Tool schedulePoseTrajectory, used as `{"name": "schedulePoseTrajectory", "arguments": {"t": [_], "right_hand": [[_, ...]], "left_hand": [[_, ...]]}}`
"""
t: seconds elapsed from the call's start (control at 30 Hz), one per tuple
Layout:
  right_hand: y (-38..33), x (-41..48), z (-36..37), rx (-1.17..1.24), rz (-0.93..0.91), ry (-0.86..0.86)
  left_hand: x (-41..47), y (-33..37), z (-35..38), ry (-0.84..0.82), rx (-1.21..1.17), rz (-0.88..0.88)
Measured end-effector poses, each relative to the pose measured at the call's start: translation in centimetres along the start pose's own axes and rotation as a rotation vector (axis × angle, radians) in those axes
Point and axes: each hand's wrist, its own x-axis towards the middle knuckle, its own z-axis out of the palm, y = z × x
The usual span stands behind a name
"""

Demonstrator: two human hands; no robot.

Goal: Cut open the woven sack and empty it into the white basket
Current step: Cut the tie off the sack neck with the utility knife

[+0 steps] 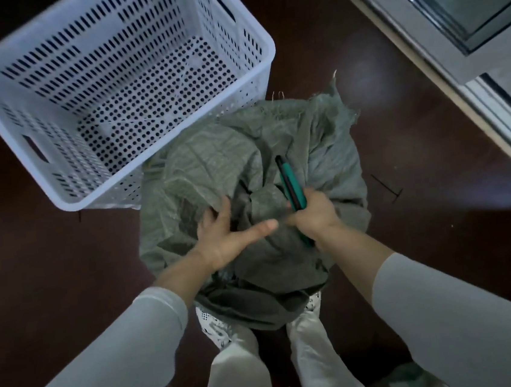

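The woven sack [246, 175] stands on the floor touching the empty white basket [117, 91]. Left hand [229, 230] rests spread on the fabric; right hand [313, 212] is closed around a teal cutter [291, 183]. Recommended: tension the cloth, blade directed away from the fingers.

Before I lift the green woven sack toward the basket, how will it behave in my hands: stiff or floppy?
Probably floppy: the woven sack lies in deep folds and creases under the left hand. Its frayed top edge suggests loose threads may snag. It looks bulky and stands by itself, so the contents may shift when tipped toward the white basket.
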Motion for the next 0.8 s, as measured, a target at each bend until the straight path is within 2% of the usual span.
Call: {"name": "schedulePoseTrajectory", "arguments": {"t": [0.1, 0.17, 0.23, 0.3, 0.33, 0.43, 0.5, 0.67, 0.73, 0.8], "right_hand": [[-1.7, -1.2, 1.2, 0.223, -0.038, -0.034], [-3.0, -1.9, 1.9, 0.338, -0.081, -0.130], [-3.8, -2.1, 2.1, 0.369, -0.143, -0.220], [-4.0, -1.6, 1.5, 0.389, -0.163, -0.230], [-3.8, -1.0, 1.0, 0.392, -0.177, -0.147], [-3.2, 1.3, -1.3, 0.412, -0.181, 0.330], [-3.8, 2.5, -2.6, 0.551, -0.166, 0.430], [-7.9, 5.8, -2.6, 0.761, -0.097, 0.334], [-8.8, 6.6, -1.6, 0.748, -0.056, 0.233], [-9.3, 6.3, 0.1, 0.730, -0.003, 0.082]], "left_hand": [[-2.4, 0.8, 1.1, -0.041, 0.176, 0.114], [-2.4, 0.9, 1.7, 0.075, 0.243, 0.167], [-1.2, 0.4, 1.3, 0.239, 0.211, 0.215], [0.2, -0.3, 0.2, 0.298, 0.255, 0.280], [0.8, -0.9, -0.5, 0.294, 0.301, 0.292], [1.7, -2.7, -2.4, 0.213, 0.382, 0.319], [1.4, -3.7, -3.0, 0.135, 0.431, 0.361], [-0.7, -5.5, -2.9, 0.111, 0.642, 0.469], [-1.7, -5.9, -3.2, 0.204, 0.760, 0.556], [-2.3, -6.3, -3.6, 0.413, 0.857, 0.614]]}}
